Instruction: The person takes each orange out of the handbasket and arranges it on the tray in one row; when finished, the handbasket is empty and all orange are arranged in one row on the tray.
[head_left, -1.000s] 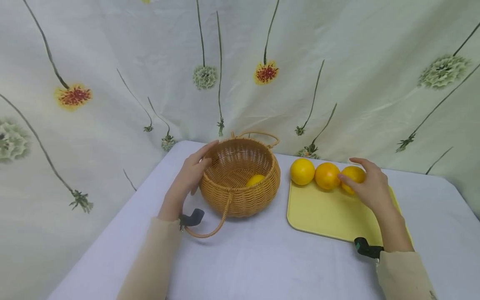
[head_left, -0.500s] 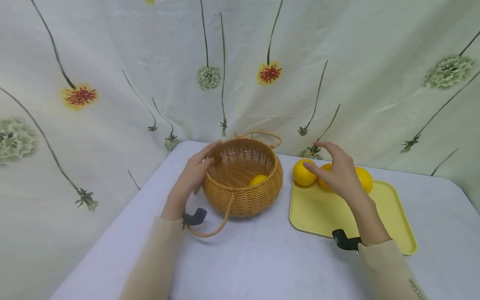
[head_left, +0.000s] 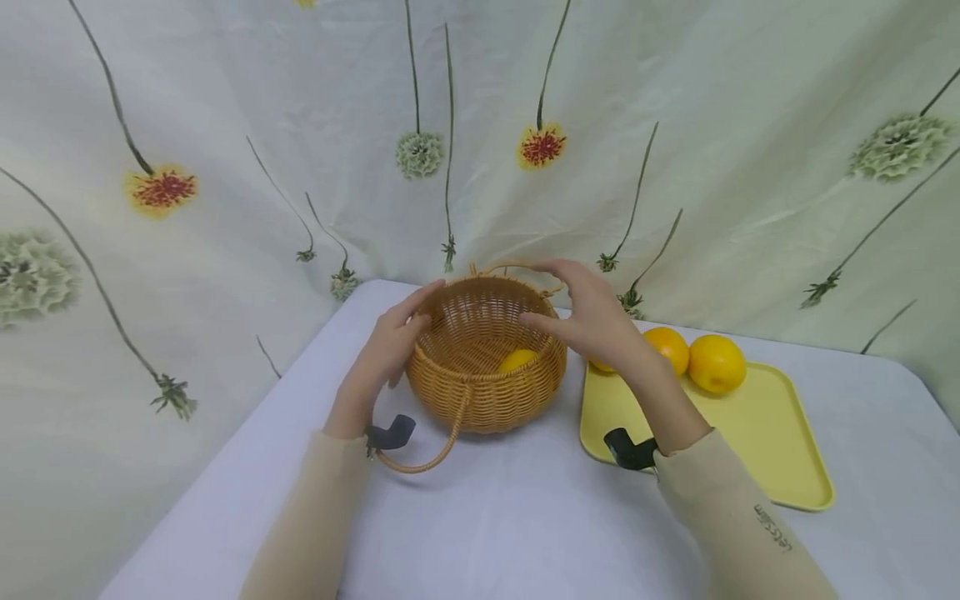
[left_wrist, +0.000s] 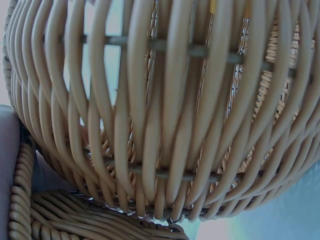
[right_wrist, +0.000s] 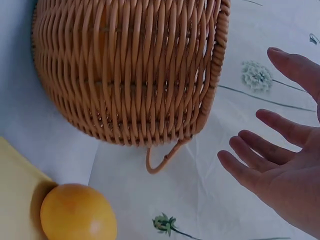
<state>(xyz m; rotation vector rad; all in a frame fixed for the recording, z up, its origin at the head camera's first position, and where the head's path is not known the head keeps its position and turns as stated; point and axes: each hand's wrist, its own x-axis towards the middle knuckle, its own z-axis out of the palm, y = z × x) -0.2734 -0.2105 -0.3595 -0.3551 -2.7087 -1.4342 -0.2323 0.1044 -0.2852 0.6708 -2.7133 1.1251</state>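
Observation:
A round wicker basket stands on the table with an orange inside. My left hand holds its left rim, thumb over the edge; the left wrist view shows only the woven wall close up, fingers hidden. My right hand hovers at the right rim, thumb and fingers spread and holding nothing; in the right wrist view the fingers are apart from the basket wall. On the yellow tray lie two plainly visible oranges and a third, mostly behind my right wrist.
The basket has two wicker handles: one hangs down in front, near my left wrist, and the other folds outward at the back. A flower-printed cloth hangs behind the white-covered table.
My right hand has moved left from the rightmost orange on the tray, past the others, to the basket's right rim. My left hand has stayed on the basket, and the fruit has not moved.

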